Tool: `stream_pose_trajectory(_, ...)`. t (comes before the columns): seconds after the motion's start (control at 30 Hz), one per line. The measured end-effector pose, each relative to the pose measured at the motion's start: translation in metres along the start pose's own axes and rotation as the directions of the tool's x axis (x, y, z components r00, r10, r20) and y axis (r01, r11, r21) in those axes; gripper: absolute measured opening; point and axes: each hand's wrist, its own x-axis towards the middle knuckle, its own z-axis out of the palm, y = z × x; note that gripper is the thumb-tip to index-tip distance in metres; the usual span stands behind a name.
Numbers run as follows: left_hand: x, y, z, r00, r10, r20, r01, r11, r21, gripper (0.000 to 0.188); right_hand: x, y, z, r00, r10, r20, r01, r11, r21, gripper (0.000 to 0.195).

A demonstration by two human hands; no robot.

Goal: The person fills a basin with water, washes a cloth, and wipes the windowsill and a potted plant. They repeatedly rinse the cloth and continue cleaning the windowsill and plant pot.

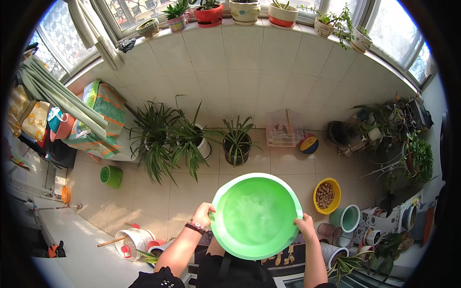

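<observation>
A light green plastic basin (pixel 214 235) is held up in front of my body, above the tiled floor. Water (pixel 257 216) with some foam or bubbles lies inside it. My left hand (pixel 202 215) grips the basin's left rim, with beaded bracelets (pixel 196 228) on that wrist. On the opposite side, my right hand (pixel 306 226) is closed around the rim. The fingers under both edges are partly hidden. Below the basin, a dark patterned mat (pixel 299 253) shows in part.
Potted spider plants (pixel 236 144), a pink wire cage (pixel 284 129) and a ball (pixel 308 144) line the tiled wall. To the right stand a yellow bowl of brown pellets (pixel 326 196), a green bucket (pixel 349 218) and several flowerpots. A white bucket (pixel 131 244) and green bin (pixel 112 176) are left.
</observation>
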Motion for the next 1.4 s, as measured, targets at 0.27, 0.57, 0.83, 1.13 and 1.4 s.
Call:
stream_pose_trajectory(0.27, 0.143, -0.013, -0.079, 0.996, -0.076, -0.050, 0.076, 0.997, -0.006, 0.040, 0.087, 0.073, 0.102, 0.985, 0.149, 0.086, -0.130, 0.973, -0.193, 0.051)
stream_pose_trajectory(0.57, 0.357, -0.088, -0.162, 0.922, -0.012, -0.388, 0.095, 0.976, 0.197, 0.033, 0.223, 0.231, 0.242, 0.976, 0.209, 0.069, -0.195, 0.966, -0.172, 0.052)
stream_pose_trajectory(0.83, 0.508, -0.124, -0.198, 0.902, -0.071, -0.426, 0.173, 0.963, 0.207, 0.047, 0.338, 0.353, 0.335, 0.963, 0.266, 0.045, -0.236, 0.910, -0.340, 0.051)
stream_pose_trajectory(1.13, 0.604, -0.153, -0.232, 0.964, 0.054, -0.261, 0.066, 0.900, 0.432, 0.035, 0.407, 0.405, 0.380, 0.979, 0.200, 0.035, -0.176, 0.923, -0.342, 0.052)
stream_pose_trajectory(1.4, 0.587, -0.152, -0.226, 0.974, 0.195, -0.118, -0.101, 0.831, 0.546, 0.068, 0.395, 0.376, 0.378, 0.957, 0.288, 0.029, -0.252, 0.879, -0.405, 0.071)
